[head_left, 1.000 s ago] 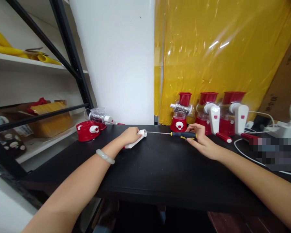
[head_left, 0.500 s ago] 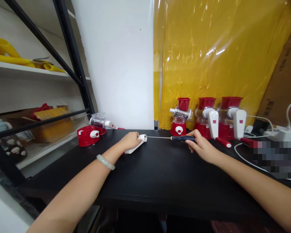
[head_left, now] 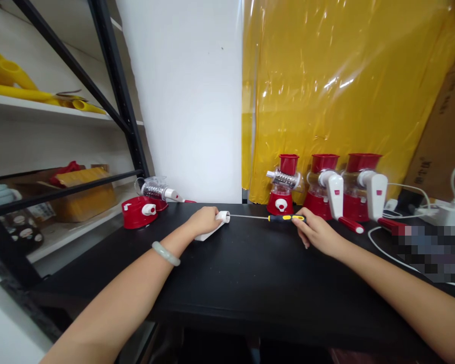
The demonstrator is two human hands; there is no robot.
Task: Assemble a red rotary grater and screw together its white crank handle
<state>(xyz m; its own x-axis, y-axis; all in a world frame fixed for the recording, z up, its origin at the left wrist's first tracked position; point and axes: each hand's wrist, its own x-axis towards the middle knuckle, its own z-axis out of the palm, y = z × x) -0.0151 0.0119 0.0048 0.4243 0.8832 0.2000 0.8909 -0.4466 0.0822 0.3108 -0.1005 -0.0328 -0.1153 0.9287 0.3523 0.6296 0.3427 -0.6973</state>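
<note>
My left hand (head_left: 205, 222) is closed around a white crank handle (head_left: 211, 233) low over the black table, its round socket end turned to the right. In my right hand (head_left: 314, 231) is a screwdriver (head_left: 286, 218) with a black and yellow grip, pinched near the grip's rear end. The long thin shaft lies level and points left, its tip inside the handle's socket, where it is hidden from me. Behind the screwdriver stands a red rotary grater (head_left: 284, 184) without a crank on its front.
Two red graters with white cranks (head_left: 336, 197) stand at the right, near a white cable and power strip (head_left: 449, 217). At the left are a red base (head_left: 139, 212) and a grater drum (head_left: 155, 189), beside a shelf rack (head_left: 109, 65). Yellow plastic sheeting (head_left: 345, 101) hangs behind.
The screwdriver's grip has turned about its own axis, showing more yellow now. My right fingers have shifted their hold and loosened a little. My left hand and the crank handle stay put.
</note>
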